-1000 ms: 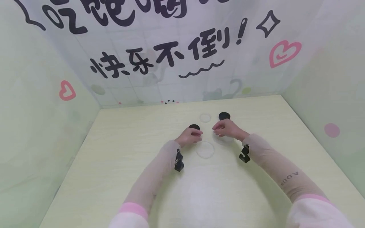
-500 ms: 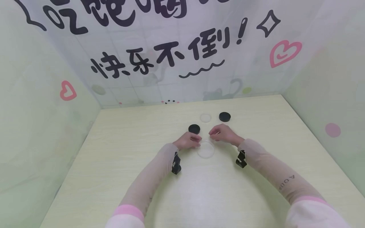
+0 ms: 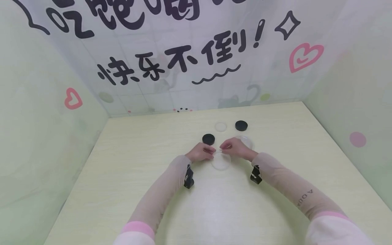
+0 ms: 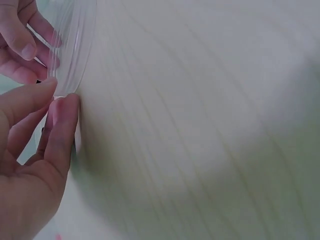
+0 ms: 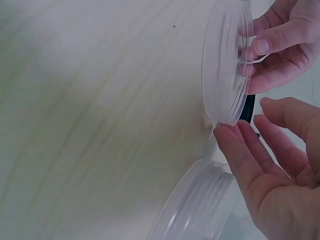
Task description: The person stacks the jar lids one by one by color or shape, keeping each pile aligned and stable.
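In the head view, a clear round container [image 3: 221,166] with a threaded rim stands on the table between both hands. My left hand [image 3: 199,152] is at its left; in the right wrist view, the left fingertips touch the clear wall with the thumb apart. My right hand [image 3: 236,148] is at its far right side. Its fingertips [image 5: 222,132] meet the container's edge in the right wrist view, and the thumb stands away from them. A second clear container [image 3: 247,141] sits just behind the right hand. A black round lid [image 3: 208,139] lies beyond the left hand.
Farther back are another black lid [image 3: 241,125] and a smaller clear round piece [image 3: 221,127]. A printed cloth wall [image 3: 147,98] borders the table's back edge, with side walls left and right. Pale wood table [image 3: 122,170] surface surrounds the objects.
My right hand has moved left and nearer, from the second container to the middle one, uncovering the far-right lid. The left hand has shifted slightly nearer, baring the lid beyond it.
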`<state>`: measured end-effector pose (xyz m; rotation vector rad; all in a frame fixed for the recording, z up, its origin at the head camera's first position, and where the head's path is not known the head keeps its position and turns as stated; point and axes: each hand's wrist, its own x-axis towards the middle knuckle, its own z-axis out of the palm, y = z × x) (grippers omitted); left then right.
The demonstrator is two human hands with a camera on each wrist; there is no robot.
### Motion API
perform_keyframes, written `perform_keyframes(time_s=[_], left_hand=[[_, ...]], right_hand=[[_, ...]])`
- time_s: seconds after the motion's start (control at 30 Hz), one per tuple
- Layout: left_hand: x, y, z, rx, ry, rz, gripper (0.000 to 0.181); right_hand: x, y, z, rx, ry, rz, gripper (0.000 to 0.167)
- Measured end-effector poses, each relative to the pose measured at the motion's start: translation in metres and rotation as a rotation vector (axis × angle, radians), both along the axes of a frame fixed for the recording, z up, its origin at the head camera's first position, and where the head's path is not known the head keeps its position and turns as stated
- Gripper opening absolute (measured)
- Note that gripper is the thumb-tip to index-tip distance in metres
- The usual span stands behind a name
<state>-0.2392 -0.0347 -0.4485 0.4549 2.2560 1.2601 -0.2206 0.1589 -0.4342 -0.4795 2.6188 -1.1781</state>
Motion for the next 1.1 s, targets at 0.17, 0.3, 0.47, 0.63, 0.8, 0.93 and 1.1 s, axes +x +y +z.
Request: perform_keyframes(time_s=[0.17,0.3,0.47,0.63,0.8,0.93,1.1], left_hand=[[0.002,-0.003,0.001,0.021,-0.01,0.017,0.031],[0.001,-0.008,-0.003,0.068,-0.062,0.051,0.031],[-0.001,-0.017,-0.008,0.075,-0.079,0.09,0.027],[-0.002,-0.026,-0.008,0.061,-0.074,0.119,0.025],[-0.003,-0.033,-0.009,0.056,-0.068,0.143,0.025],[-0.004,-0.041,-0.011,0.066,-0.043,0.153,0.025],[-0.003,-0.05,-0.013,0.098,-0.048,0.191,0.023]], right_hand=[[0.002,-0.003,-0.001,-0.011,-0.018,0.018,0.023],[0.003,-0.004,-0.003,-0.028,-0.021,0.027,0.022],[0.003,-0.008,-0.005,-0.056,-0.038,0.043,0.021],[0.003,-0.013,-0.008,-0.036,-0.042,0.05,0.02],[0.001,-0.02,-0.009,-0.023,-0.039,0.062,0.017],[-0.002,-0.027,-0.009,-0.007,-0.031,0.058,0.016],[-0.006,-0.035,-0.01,0.014,-0.021,0.048,0.015]])
